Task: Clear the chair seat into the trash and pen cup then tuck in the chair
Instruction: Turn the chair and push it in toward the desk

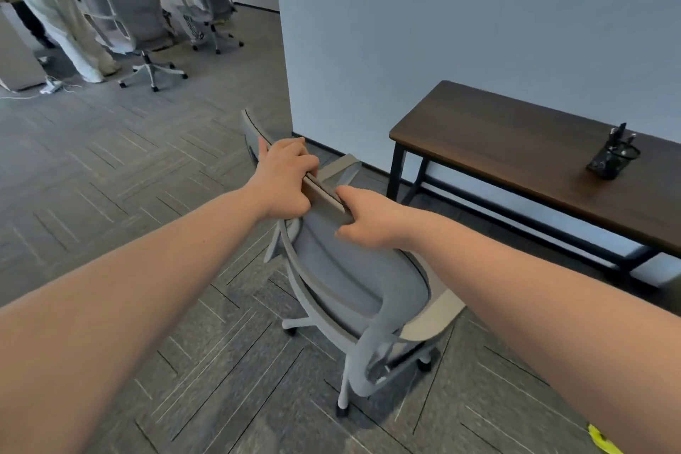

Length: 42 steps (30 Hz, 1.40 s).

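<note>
Pale blue-grey wall ahead; grey herringbone carpet floor underfoot. Dark wood worktop on black legs against the wall. Grey office chairs at far desks, upper left.

chair seat mostly hidden behind its backrest; pen cup contents indistinct

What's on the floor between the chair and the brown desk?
Nothing. In the head view, only bare grey carpet lies between the chair and the desk.
</note>
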Each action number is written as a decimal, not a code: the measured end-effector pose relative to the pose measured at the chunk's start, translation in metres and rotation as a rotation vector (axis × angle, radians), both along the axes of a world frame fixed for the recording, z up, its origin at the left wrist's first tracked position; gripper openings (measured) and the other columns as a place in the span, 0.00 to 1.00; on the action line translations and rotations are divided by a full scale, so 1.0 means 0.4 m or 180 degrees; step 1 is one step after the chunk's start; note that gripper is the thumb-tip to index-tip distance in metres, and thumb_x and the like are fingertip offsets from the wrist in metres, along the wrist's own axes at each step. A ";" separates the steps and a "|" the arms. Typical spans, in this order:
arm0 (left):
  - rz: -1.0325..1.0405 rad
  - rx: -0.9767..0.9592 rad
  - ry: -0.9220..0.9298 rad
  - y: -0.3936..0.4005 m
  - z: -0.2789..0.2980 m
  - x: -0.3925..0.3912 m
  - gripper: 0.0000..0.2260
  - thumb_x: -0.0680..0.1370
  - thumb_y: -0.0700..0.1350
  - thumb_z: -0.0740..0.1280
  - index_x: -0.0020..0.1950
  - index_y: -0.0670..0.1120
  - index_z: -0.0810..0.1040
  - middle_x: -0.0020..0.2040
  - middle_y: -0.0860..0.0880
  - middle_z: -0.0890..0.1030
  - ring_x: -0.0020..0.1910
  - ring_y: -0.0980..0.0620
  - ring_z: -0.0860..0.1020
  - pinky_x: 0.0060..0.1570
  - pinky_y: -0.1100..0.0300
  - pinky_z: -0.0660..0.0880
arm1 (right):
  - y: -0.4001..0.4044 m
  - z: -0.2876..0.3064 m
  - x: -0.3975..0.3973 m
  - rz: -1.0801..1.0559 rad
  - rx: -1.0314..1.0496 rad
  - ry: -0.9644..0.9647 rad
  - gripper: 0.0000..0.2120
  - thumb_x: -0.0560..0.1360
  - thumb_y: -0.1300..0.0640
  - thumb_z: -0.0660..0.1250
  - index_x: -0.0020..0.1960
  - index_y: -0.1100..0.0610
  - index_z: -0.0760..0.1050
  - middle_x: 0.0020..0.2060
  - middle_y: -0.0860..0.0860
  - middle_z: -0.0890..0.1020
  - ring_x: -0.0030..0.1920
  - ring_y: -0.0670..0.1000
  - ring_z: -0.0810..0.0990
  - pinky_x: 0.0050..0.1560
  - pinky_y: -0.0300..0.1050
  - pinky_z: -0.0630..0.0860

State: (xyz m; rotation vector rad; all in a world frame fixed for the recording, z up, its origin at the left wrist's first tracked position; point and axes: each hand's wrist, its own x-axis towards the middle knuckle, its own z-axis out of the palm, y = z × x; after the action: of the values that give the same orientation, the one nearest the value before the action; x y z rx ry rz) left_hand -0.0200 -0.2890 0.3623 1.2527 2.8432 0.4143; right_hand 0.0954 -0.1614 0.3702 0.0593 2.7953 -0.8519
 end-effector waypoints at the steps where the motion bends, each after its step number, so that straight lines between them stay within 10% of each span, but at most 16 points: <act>1: 0.0012 0.0027 0.0047 0.002 -0.006 0.023 0.14 0.61 0.43 0.63 0.46 0.44 0.76 0.54 0.45 0.74 0.73 0.45 0.60 0.71 0.32 0.40 | 0.012 -0.001 0.020 0.0009 0.0076 -0.0015 0.10 0.75 0.61 0.64 0.54 0.61 0.68 0.45 0.52 0.75 0.46 0.55 0.74 0.39 0.42 0.69; 4: -0.0062 -0.0115 0.0282 0.015 -0.012 0.093 0.18 0.59 0.46 0.58 0.47 0.44 0.76 0.50 0.48 0.75 0.68 0.45 0.66 0.71 0.33 0.40 | 0.055 -0.003 0.085 0.0070 0.0257 -0.0029 0.13 0.75 0.58 0.65 0.58 0.60 0.70 0.51 0.55 0.78 0.51 0.56 0.77 0.51 0.49 0.75; 8: -0.0525 -0.0420 0.0658 0.052 0.006 0.180 0.14 0.62 0.50 0.57 0.44 0.46 0.72 0.40 0.52 0.69 0.51 0.46 0.74 0.68 0.46 0.57 | 0.137 0.012 0.193 0.0023 0.0360 -0.0117 0.06 0.77 0.55 0.66 0.49 0.50 0.69 0.43 0.43 0.74 0.44 0.43 0.75 0.42 0.33 0.68; 12: -0.0773 -0.0068 0.1011 0.097 -0.026 0.268 0.18 0.67 0.59 0.60 0.44 0.45 0.71 0.39 0.53 0.68 0.43 0.48 0.71 0.54 0.50 0.62 | 0.207 0.007 0.280 -0.0132 0.0496 -0.0107 0.15 0.76 0.54 0.67 0.59 0.60 0.72 0.53 0.55 0.78 0.54 0.55 0.77 0.55 0.50 0.74; 32: -0.1680 -0.0497 0.0726 0.430 -0.002 0.573 0.20 0.74 0.62 0.62 0.58 0.50 0.69 0.54 0.51 0.74 0.55 0.49 0.72 0.58 0.51 0.64 | 0.498 0.003 0.671 -0.0851 0.0518 -0.0132 0.08 0.71 0.57 0.67 0.49 0.47 0.75 0.43 0.46 0.79 0.46 0.50 0.78 0.47 0.48 0.76; 42: -0.1843 -0.0445 0.1390 0.557 0.006 0.506 0.28 0.67 0.75 0.56 0.39 0.49 0.66 0.33 0.55 0.68 0.31 0.52 0.69 0.34 0.58 0.66 | 0.577 -0.053 0.760 -0.1530 0.1457 0.0420 0.20 0.69 0.39 0.69 0.57 0.46 0.72 0.49 0.45 0.82 0.50 0.51 0.79 0.40 0.45 0.73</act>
State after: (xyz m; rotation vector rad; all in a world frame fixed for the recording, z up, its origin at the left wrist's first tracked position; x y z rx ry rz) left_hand 0.1824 -0.0662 0.3645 2.2484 2.5401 -0.0856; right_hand 0.3996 0.0692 0.3489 0.7983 3.0909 -0.2787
